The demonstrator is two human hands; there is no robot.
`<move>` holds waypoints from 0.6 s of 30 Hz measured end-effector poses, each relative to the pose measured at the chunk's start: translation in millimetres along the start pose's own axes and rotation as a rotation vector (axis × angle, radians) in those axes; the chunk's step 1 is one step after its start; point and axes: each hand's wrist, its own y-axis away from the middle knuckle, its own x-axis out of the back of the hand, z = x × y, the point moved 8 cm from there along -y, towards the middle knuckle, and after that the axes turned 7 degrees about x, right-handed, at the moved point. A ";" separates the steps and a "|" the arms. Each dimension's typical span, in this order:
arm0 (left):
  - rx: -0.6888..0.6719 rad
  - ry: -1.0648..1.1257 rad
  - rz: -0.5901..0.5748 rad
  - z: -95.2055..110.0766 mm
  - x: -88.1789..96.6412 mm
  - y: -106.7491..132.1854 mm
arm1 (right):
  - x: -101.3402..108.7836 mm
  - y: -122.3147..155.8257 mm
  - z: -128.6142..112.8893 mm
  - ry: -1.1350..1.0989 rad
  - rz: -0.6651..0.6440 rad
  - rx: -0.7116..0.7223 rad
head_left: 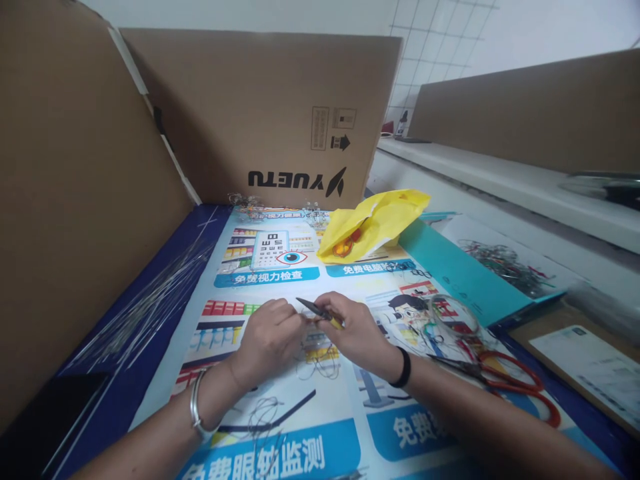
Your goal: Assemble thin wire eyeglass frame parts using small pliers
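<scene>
My right hand [357,330] is wrapped round a pair of pliers [316,309] with dark pointed jaws and a yellow handle. The jaws point left, over my left hand [273,333], whose fingers are pinched together. A thin, looped wire [320,363] hangs between and below both hands, and its upper part runs into the left fingers. What exactly the left fingertips grip is partly hidden. Beneath the hands lies a printed poster sheet [345,393]. More tangled wire [265,413] rests on it, near my left forearm.
Scissors with red handles [515,380] lie by my right forearm. A yellow bag [375,223] sits at the back. Further right, a teal box [445,267] holds tangled wires. Straight wires [145,300] lie at the left. Cardboard panels [260,113] stand behind and left.
</scene>
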 end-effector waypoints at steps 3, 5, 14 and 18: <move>0.049 0.079 -0.009 -5.2 -1.7 -0.2 | 0.2 -0.4 -0.1 0.011 -0.004 -0.009; 0.066 0.091 -0.029 -8.3 -4.7 -0.4 | 0.0 -0.3 -0.3 0.016 -0.009 -0.009; 0.235 0.114 -0.167 -20.0 -9.3 -9.6 | -2.1 0.6 -1.2 0.092 -0.038 0.017; 0.299 0.108 -0.200 -22.5 -12.4 -8.1 | -2.9 -0.4 -2.1 0.125 -0.039 0.046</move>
